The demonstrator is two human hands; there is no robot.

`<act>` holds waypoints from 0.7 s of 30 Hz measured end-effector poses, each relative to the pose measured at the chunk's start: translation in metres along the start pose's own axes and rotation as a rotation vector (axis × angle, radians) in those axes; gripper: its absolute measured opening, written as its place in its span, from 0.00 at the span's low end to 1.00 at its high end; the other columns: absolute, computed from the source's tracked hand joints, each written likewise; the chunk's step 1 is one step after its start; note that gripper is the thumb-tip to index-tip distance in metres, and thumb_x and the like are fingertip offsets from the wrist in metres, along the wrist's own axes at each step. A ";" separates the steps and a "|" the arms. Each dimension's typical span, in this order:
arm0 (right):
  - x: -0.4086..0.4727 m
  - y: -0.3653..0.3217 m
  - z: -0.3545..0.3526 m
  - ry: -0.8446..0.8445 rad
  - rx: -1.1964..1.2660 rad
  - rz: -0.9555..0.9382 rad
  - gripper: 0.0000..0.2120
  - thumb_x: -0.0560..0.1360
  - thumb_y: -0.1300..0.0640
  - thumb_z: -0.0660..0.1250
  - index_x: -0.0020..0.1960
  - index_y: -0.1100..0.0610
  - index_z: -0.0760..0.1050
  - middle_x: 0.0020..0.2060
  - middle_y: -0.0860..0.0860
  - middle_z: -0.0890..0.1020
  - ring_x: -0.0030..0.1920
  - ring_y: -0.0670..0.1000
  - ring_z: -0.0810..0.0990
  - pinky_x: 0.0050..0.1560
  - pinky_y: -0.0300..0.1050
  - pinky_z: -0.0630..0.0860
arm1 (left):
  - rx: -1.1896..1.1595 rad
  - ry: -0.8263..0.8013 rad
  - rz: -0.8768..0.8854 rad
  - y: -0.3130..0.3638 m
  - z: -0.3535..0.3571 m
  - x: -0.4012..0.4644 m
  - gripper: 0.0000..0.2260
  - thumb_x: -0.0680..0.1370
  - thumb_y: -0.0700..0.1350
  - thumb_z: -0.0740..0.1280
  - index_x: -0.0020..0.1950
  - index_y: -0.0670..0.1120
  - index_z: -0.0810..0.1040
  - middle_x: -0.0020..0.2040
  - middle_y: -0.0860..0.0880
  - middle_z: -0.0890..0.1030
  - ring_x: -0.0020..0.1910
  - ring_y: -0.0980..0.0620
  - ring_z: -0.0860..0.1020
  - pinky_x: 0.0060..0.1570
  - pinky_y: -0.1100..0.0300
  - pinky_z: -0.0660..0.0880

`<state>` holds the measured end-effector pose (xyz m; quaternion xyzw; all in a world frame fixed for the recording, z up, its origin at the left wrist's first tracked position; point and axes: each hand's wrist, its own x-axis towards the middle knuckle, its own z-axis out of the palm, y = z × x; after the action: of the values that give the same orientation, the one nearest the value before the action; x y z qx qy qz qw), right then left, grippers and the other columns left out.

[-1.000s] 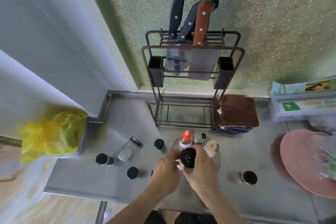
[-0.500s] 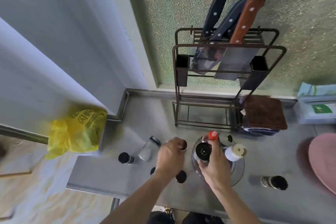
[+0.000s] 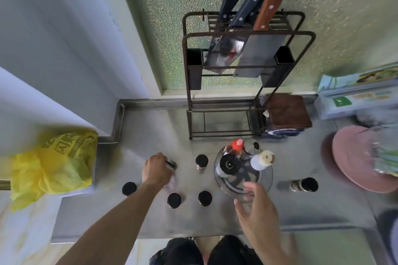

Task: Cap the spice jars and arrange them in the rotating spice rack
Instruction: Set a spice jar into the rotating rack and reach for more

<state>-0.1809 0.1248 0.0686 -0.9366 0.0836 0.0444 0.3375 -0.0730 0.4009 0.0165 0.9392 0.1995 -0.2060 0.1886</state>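
The rotating spice rack (image 3: 243,180), a clear round tray on the steel surface (image 3: 150,133), carries four containers: a black-capped jar (image 3: 229,164), a red-capped bottle (image 3: 237,145), a white bottle (image 3: 261,160) and a blurred metal-topped shaker (image 3: 251,146). Five black-capped jars stand or lie around it. The left hand (image 3: 156,170) closes over a mostly hidden jar (image 3: 171,164). The right hand (image 3: 257,211) hovers with spread, empty fingers at the rack's near rim.

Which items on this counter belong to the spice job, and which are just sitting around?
Job:
- rotating rack
- black-capped jar on it
- jars on the counter
- tipped jar under the left hand
- right hand at the rack's edge

Lying about:
- knife stand
- yellow bag
- brown cloth
- pink board
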 end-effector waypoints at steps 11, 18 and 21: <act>0.013 -0.048 -0.015 -0.197 0.286 -0.110 0.32 0.69 0.47 0.78 0.69 0.42 0.69 0.59 0.34 0.77 0.58 0.37 0.76 0.50 0.31 0.78 | -0.452 0.210 0.485 0.042 -0.057 -0.124 0.25 0.68 0.45 0.80 0.60 0.52 0.75 0.53 0.59 0.83 0.51 0.61 0.81 0.52 0.65 0.77; 0.003 -0.005 -0.027 -0.115 0.218 -0.055 0.29 0.64 0.53 0.83 0.59 0.40 0.74 0.50 0.37 0.82 0.48 0.41 0.80 0.45 0.31 0.76 | -0.530 0.015 0.622 0.102 -0.008 -0.169 0.23 0.70 0.46 0.76 0.63 0.55 0.74 0.58 0.62 0.79 0.57 0.63 0.78 0.58 0.63 0.77; 0.008 0.015 -0.022 -0.064 0.161 -0.008 0.28 0.63 0.59 0.82 0.58 0.44 0.74 0.49 0.38 0.82 0.49 0.44 0.81 0.48 0.36 0.77 | -0.508 -0.032 0.565 0.112 0.023 -0.172 0.25 0.73 0.47 0.73 0.68 0.58 0.71 0.62 0.61 0.74 0.60 0.62 0.76 0.63 0.63 0.75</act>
<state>-0.1756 0.0981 0.0750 -0.9048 0.0722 0.0662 0.4143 -0.1729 0.2448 0.1074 0.8771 -0.0255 -0.1046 0.4681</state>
